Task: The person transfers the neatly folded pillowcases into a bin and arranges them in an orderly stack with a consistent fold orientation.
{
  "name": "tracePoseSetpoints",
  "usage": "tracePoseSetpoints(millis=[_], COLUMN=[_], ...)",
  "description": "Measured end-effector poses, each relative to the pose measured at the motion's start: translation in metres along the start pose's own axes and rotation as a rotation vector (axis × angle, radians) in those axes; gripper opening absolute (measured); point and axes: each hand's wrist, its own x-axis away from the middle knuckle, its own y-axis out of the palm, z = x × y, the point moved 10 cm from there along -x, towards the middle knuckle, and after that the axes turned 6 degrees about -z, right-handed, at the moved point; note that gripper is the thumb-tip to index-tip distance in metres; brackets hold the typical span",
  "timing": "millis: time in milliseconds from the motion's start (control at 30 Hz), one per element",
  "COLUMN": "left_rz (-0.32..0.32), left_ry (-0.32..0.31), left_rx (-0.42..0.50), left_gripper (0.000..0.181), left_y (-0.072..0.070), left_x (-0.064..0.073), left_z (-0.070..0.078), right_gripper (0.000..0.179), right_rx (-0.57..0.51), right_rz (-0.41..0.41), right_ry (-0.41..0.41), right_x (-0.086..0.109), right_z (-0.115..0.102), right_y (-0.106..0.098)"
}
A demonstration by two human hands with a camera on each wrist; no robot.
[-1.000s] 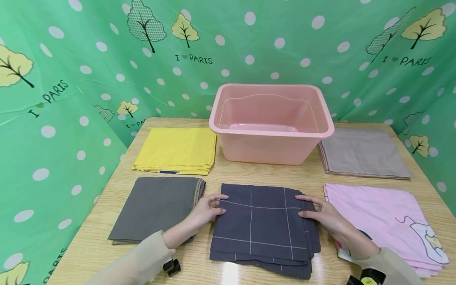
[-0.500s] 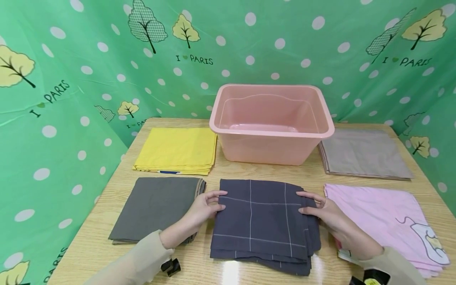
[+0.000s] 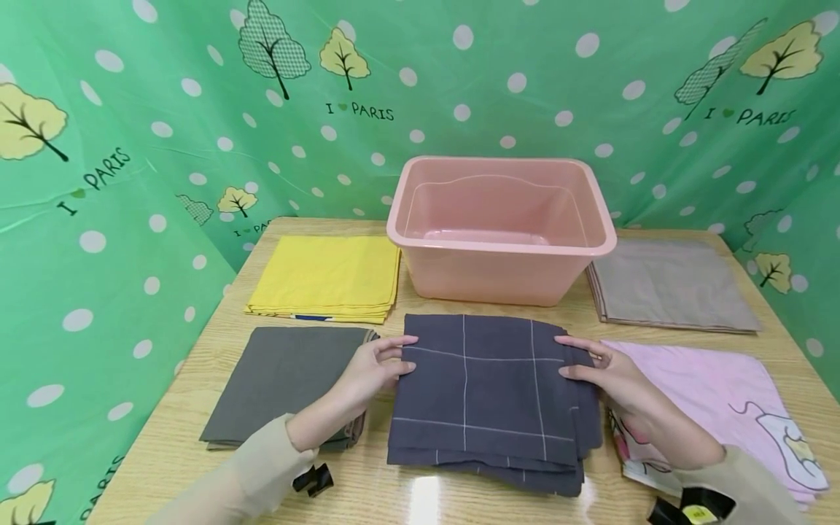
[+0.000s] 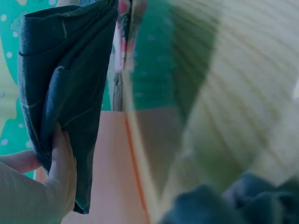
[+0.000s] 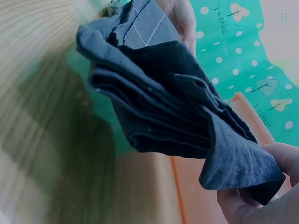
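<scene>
A folded dark navy cloth (image 3: 485,394) with thin white grid lines is held level in front of the pink tub. My left hand (image 3: 364,375) pinches its left edge, thumb on top and fingers underneath. On the right edge, my right hand (image 3: 623,379) grips it in the same way. Seen from the left wrist, the folded cloth (image 4: 74,70) hangs above the wooden table. Several loose layers of the cloth (image 5: 163,102) show in the right wrist view, with the right-hand fingers (image 5: 231,207) curled round one corner.
The pink tub (image 3: 502,270) stands at the table's back. Folded yellow cloth (image 3: 328,273) and dark grey cloth (image 3: 289,379) lie left; light grey cloth (image 3: 676,281) and pink printed cloth (image 3: 709,408) lie right. A green dotted curtain (image 3: 492,80) hangs behind the wooden table (image 3: 367,488).
Both hands have moved the navy cloth up and away from the body, closer to the tub. The right hand has also shifted slightly right. The other cloths have stayed put.
</scene>
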Motion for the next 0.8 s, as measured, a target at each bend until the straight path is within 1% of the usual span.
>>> tracePoseSetpoints(millis=[167,233,333,433,600,800], left_rz=[0.03,0.037,0.032,0.022,0.014,0.004], left_ry=[-0.001,0.003,0.017,0.029,0.037,0.041], left_rx=[-0.002,-0.001,0.003,0.007,0.031,0.07], left_gripper=[0.04,0.04,0.04,0.041,0.042,0.044], left_y=[-0.003,-0.004,-0.005,-0.005,-0.006,-0.006], left_x=[0.0,0.001,0.002,0.002,0.003,0.005], left_z=[0.009,0.013,0.02,0.027,0.037,0.049], right_gripper=[0.036,0.036,0.037,0.038,0.038,0.037], right_rx=[-0.066,-0.078,-0.064,-0.05,-0.083,-0.088], right_rz=[-0.038,-0.039,-0.024,-0.026,-0.048,-0.031], right_ry=[-0.015,-0.03,-0.043,-0.066,-0.103,-0.123], right_x=[0.002,0.004,0.006,0.008,0.01,0.012], right_z=[-0.01,-0.015,-0.02,-0.027,-0.038,-0.048], right_y=[0.0,-0.001,-0.003,-0.005,-0.006,-0.012])
